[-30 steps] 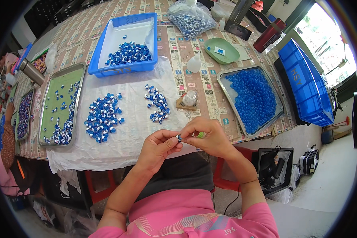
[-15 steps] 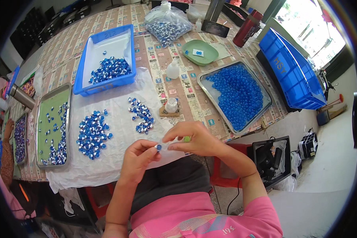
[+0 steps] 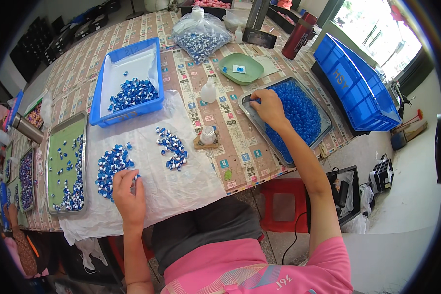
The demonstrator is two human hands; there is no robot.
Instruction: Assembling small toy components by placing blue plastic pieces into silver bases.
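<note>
My left hand (image 3: 129,198) is at the right edge of a pile of blue-and-white beads (image 3: 110,164) on white paper (image 3: 181,188). A small bead (image 3: 136,177) shows between its thumb and forefinger. My right hand (image 3: 269,108) reaches over the left rim of a metal tray (image 3: 244,104) full of clear blue beads (image 3: 299,112). Its fingertips are pinched together around a blue bead (image 3: 256,100). A smaller group of blue-and-white beads (image 3: 173,152) lies between the hands, near a small glass jar (image 3: 208,134) on a wooden block.
A blue bin (image 3: 98,110) with blue-and-white beads stands at the back left, a green-lined tray (image 3: 66,171) further left. Behind are a white squeeze bottle (image 3: 208,92), a green dish (image 3: 242,68), a bag of beads (image 3: 201,36) and a red flask (image 3: 299,36). A blue crate (image 3: 355,88) stands right.
My hands were together around a bead at the table's front edge. The left has moved left to the bead pile, the right has gone up and right into the metal tray.
</note>
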